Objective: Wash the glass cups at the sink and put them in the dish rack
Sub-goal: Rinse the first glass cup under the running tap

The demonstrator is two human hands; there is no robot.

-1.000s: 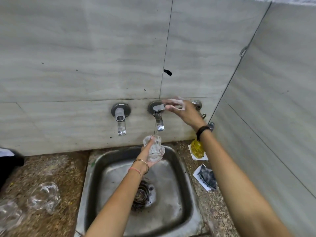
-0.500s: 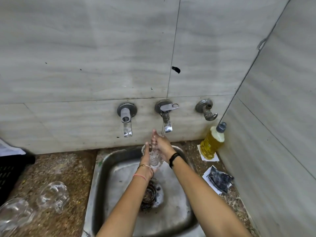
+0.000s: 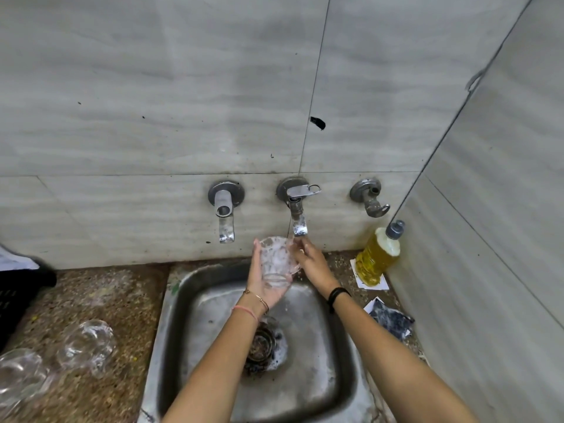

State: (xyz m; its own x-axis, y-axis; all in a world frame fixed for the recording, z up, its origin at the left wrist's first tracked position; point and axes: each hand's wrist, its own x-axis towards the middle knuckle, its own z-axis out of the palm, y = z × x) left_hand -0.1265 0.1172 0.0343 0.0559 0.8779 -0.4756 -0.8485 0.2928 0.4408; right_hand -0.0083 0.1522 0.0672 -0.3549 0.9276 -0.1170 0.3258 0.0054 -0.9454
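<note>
My left hand [image 3: 265, 277] grips a soapy clear glass cup [image 3: 277, 261] over the steel sink [image 3: 317, 401], just below the middle tap [image 3: 297, 215], from which water runs. My right hand [image 3: 312, 259] is at the cup's right side under the spout, its fingers against the glass. Two more glass cups, the nearer cup [image 3: 88, 346] and the cup at the frame's edge [image 3: 19, 377], lie on the speckled counter at the lower left. A black dish rack [image 3: 18, 297] shows at the left edge, mostly cut off.
A second tap [image 3: 224, 209] and a wall valve [image 3: 370, 196] flank the middle tap. A bottle of yellow liquid [image 3: 377, 256] stands in the right corner, with a dark torn sachet [image 3: 389, 320] on the counter before it. The sink drain [image 3: 262, 346] holds foam and debris.
My right hand left the tap lever and came down to the cup under the spout. Water now runs, and the cup is raised and tilted closer to the tap.
</note>
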